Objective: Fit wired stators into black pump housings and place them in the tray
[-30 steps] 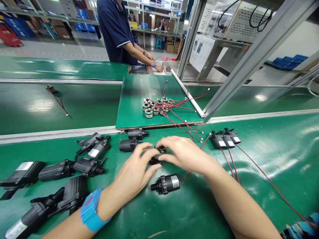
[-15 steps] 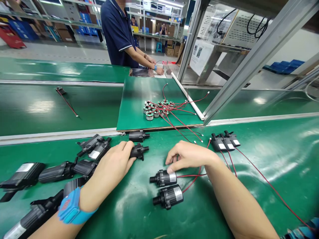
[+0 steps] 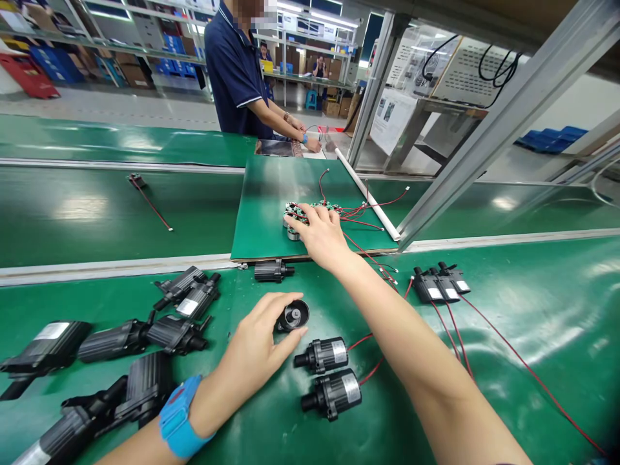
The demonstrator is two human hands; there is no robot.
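My left hand (image 3: 261, 339), with a blue band at the wrist, is curled round a black pump housing (image 3: 296, 315). The housing's open round end faces up and shows a grey centre post. My right hand (image 3: 320, 232) reaches across to the raised green board (image 3: 261, 194), fingers spread over a cluster of small round motor stators (image 3: 293, 234) with green circuit boards and red wires. Whether the fingertips touch a stator I cannot tell; the hand covers part of the cluster. Two black pumps (image 3: 334, 391) with white labels and red wires lie beside my left hand.
Several black pump housings (image 3: 113, 339) lie at the left, and another housing (image 3: 272, 270) sits by the board's front edge. Three wired pumps (image 3: 442, 284) stand at the right. A slanting metal post (image 3: 465, 155) rises there. A co-worker (image 3: 237, 77) works across the bench.
My right hand has moved from above the two wired pumps forward to the stators. My left hand has turned the housing so its open end faces up, slightly nearer me.
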